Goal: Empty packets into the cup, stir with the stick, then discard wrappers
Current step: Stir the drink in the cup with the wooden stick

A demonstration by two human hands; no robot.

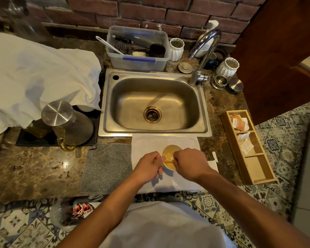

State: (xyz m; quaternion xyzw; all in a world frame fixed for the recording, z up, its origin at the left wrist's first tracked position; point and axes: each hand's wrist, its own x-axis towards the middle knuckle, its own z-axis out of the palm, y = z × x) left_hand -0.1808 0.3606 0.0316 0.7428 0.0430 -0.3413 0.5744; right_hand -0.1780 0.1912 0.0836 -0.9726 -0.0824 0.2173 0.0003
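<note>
Cup (170,159), light, full and easily tipped, near the tabletop's front edge: left hand (148,166) grips its side; right hand (188,163) pinches the stick (168,161).

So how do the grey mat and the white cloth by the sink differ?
The grey mat is dark, coarse and bare; the white cloth is pale, smooth and carries the cup. The mat lies left of the cloth, and both hands work over the cloth only. Both lie flat at the counter's front edge.
</note>
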